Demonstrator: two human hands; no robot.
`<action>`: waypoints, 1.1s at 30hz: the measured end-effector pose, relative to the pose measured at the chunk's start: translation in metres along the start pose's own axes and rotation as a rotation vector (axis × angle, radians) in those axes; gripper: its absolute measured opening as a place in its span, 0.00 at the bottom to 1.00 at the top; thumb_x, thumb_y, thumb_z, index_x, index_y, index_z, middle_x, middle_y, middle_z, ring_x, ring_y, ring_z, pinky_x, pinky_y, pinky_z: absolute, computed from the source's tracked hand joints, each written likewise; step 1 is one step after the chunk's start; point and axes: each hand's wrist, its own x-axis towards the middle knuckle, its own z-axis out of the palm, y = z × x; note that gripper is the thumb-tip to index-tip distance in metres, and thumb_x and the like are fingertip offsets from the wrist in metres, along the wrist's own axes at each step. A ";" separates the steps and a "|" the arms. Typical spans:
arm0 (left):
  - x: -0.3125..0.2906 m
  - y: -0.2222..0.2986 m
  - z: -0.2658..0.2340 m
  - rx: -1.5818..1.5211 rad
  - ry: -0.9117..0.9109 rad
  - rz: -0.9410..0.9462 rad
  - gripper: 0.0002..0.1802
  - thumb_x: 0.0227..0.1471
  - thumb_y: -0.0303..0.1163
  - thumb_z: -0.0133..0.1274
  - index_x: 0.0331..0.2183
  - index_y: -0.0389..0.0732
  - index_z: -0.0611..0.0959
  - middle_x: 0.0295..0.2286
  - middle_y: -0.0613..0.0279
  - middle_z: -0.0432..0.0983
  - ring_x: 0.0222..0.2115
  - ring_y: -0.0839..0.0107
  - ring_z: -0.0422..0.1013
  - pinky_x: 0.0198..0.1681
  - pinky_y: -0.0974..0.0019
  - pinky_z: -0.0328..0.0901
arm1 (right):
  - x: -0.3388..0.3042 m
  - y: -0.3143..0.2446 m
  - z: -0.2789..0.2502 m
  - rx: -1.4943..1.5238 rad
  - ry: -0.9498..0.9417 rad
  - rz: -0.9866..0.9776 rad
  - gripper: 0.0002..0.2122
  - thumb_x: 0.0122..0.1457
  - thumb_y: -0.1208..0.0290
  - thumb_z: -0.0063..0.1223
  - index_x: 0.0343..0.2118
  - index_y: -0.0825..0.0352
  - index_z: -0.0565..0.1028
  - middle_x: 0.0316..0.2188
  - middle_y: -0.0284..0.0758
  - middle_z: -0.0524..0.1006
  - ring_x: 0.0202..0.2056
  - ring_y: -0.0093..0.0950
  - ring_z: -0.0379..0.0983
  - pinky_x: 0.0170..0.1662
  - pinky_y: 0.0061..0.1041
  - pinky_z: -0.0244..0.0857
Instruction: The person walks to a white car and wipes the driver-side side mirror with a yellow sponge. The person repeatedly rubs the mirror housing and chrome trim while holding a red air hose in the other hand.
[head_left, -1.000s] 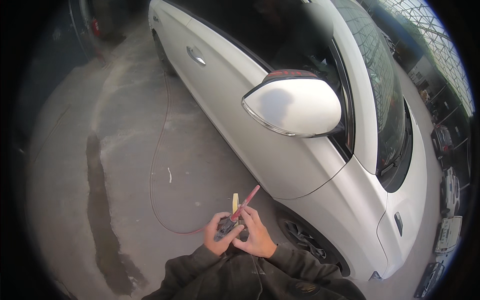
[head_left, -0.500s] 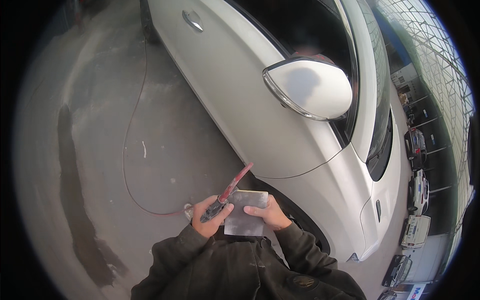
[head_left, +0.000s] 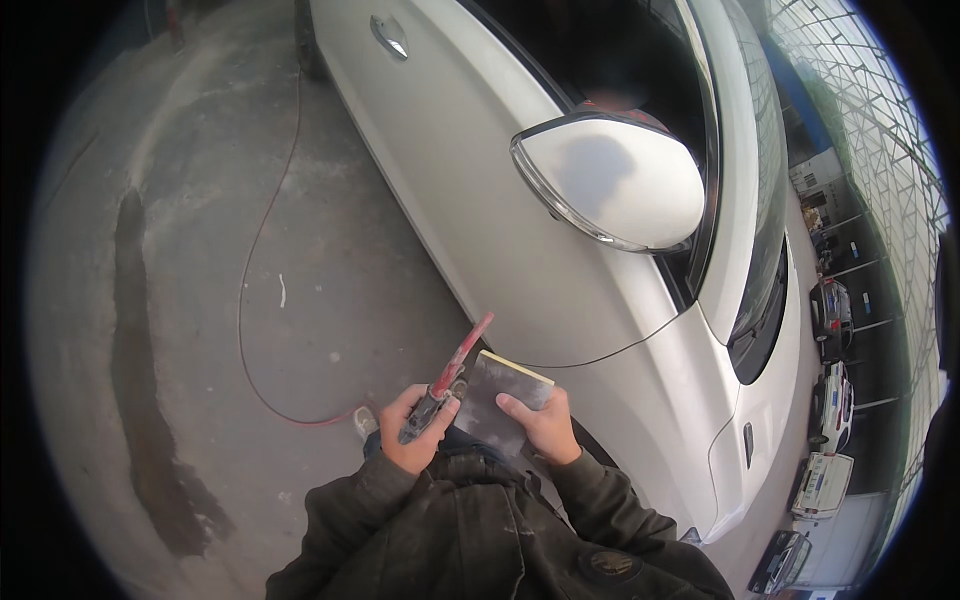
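My left hand (head_left: pixel 418 428) is closed round what looks like an air blow gun (head_left: pixel 425 412), dusty and dark with a red tube pointing up and to the right. My right hand (head_left: pixel 545 425) grips a grey sanding pad (head_left: pixel 500 395) by its right side, thumb on its face. A thin yellow layer shows along the pad's top edge. The pad is tilted and held just right of the blow gun, with a narrow gap between them. Both hands are in front of my body, close to the lower side of a white car (head_left: pixel 560 290).
The car's wing mirror (head_left: pixel 625 180) juts out, with a grey patch on its cover. A thin red hose (head_left: pixel 241 300) curves over the grey floor (head_left: pixel 320 240) to my shoe (head_left: pixel 364 420). A dark wet streak (head_left: pixel 140 380) lies at left. Several parked vehicles (head_left: pixel 825 485) stand far right.
The sanding pad has moved a little right, away from my left hand, and turned so its yellow edge shows more. My left hand keeps its hold on the blow gun. The view has shifted slightly.
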 end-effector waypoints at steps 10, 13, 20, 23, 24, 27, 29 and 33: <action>0.008 -0.001 -0.001 0.051 -0.086 0.043 0.12 0.59 0.29 0.68 0.41 0.35 0.83 0.26 0.71 0.75 0.22 0.81 0.69 0.26 0.71 0.64 | -0.016 0.029 0.009 0.476 -0.071 0.261 0.19 0.72 0.65 0.55 0.58 0.74 0.76 0.52 0.37 0.82 0.51 0.27 0.79 0.57 0.31 0.72; 0.006 0.002 -0.007 -0.033 -0.088 -0.062 0.16 0.58 0.29 0.69 0.45 0.37 0.82 0.27 0.72 0.75 0.22 0.81 0.69 0.26 0.71 0.65 | -0.019 0.038 0.005 0.496 -0.040 0.225 0.23 0.77 0.57 0.44 0.61 0.75 0.73 0.57 0.41 0.79 0.57 0.31 0.76 0.61 0.34 0.69; 0.011 -0.004 -0.020 -0.051 -0.121 -0.091 0.24 0.57 0.30 0.70 0.54 0.39 0.81 0.30 0.72 0.76 0.25 0.83 0.70 0.26 0.73 0.65 | -0.028 0.076 -0.005 0.559 -0.095 0.237 0.22 0.80 0.59 0.38 0.63 0.72 0.72 0.56 0.37 0.79 0.54 0.27 0.78 0.55 0.31 0.73; 0.009 0.000 -0.021 -0.028 -0.180 -0.074 0.23 0.57 0.29 0.70 0.53 0.38 0.81 0.30 0.71 0.76 0.25 0.82 0.71 0.26 0.72 0.66 | -0.029 0.081 0.011 0.687 -0.293 0.396 0.24 0.79 0.59 0.43 0.69 0.70 0.66 0.64 0.39 0.74 0.61 0.32 0.74 0.64 0.34 0.71; 0.007 0.003 -0.018 -0.031 -0.196 -0.064 0.21 0.57 0.27 0.69 0.51 0.37 0.81 0.28 0.70 0.76 0.24 0.81 0.72 0.27 0.72 0.67 | -0.027 0.084 0.017 0.715 -0.351 0.426 0.25 0.78 0.58 0.45 0.70 0.70 0.64 0.65 0.40 0.73 0.62 0.32 0.74 0.64 0.35 0.70; -0.002 0.004 -0.011 0.007 -0.166 0.052 0.18 0.58 0.24 0.67 0.49 0.37 0.82 0.29 0.67 0.80 0.28 0.81 0.75 0.31 0.71 0.70 | -0.024 0.058 0.043 0.742 -0.490 0.280 0.37 0.69 0.48 0.60 0.70 0.68 0.61 0.62 0.38 0.74 0.60 0.27 0.75 0.62 0.31 0.72; 0.000 -0.017 -0.013 0.181 -0.174 0.228 0.20 0.57 0.25 0.69 0.50 0.38 0.82 0.32 0.66 0.83 0.31 0.82 0.76 0.34 0.71 0.71 | -0.020 0.077 0.033 0.707 -0.536 0.294 0.36 0.66 0.48 0.65 0.67 0.69 0.65 0.57 0.35 0.77 0.56 0.25 0.77 0.60 0.27 0.73; 0.000 -0.017 -0.009 0.069 -0.133 0.121 0.16 0.57 0.26 0.68 0.46 0.37 0.83 0.30 0.68 0.82 0.30 0.83 0.74 0.34 0.72 0.69 | -0.015 0.069 0.021 0.634 -0.421 0.249 0.30 0.65 0.54 0.69 0.62 0.68 0.71 0.55 0.35 0.79 0.53 0.26 0.80 0.56 0.30 0.76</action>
